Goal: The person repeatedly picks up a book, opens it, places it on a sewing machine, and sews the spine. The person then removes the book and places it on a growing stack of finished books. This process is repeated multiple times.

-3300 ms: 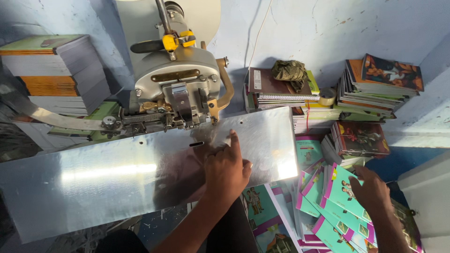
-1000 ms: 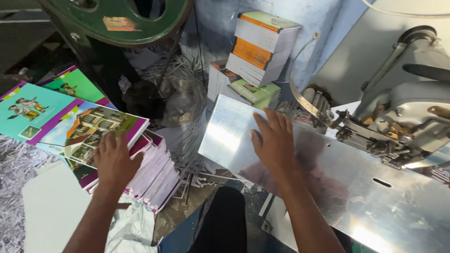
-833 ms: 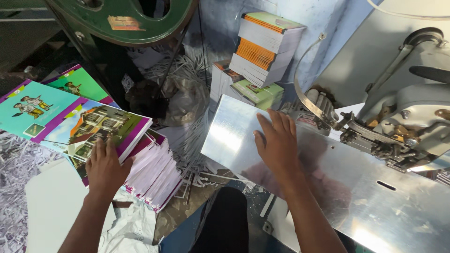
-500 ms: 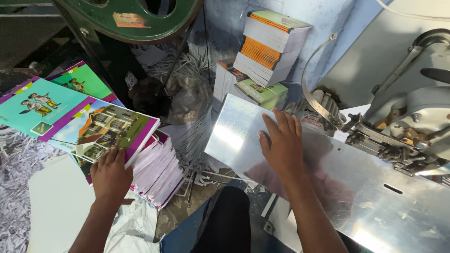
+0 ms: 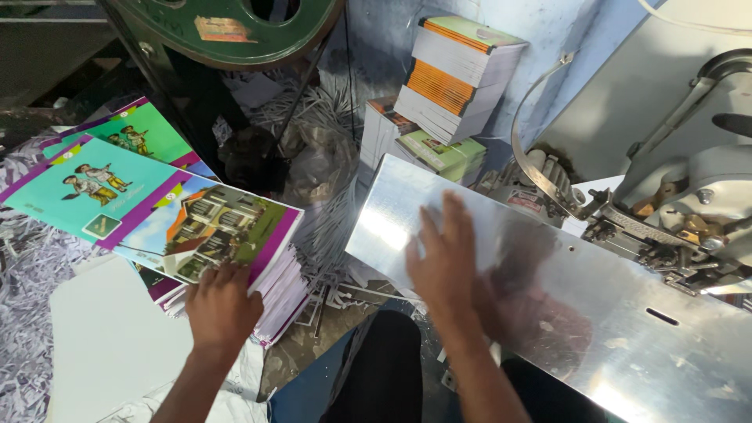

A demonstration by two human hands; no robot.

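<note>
Two book stacks [image 5: 450, 86] behind plate [image 5: 595, 313]

Shredded paper [image 5: 23, 313], stacked books [image 5: 458, 74]

Bare forearms, no sleeves; dark trousers [image 5: 384, 368].

The left hand [image 5: 222, 308] lies palm down on the near edge of the top booklet [image 5: 207, 227], which has a purple border and a house picture and crowns a fanned stack of booklets [image 5: 278, 291] above shredded paper [image 5: 27, 274]. The right hand [image 5: 443, 258] is spread flat near the left corner of the shiny metal plate [image 5: 619, 329]. Behind the plate's far edge stands a grey machine [image 5: 689, 180], and bundled books [image 5: 450, 78] are piled against the blue wall [image 5: 548, 47].
</note>
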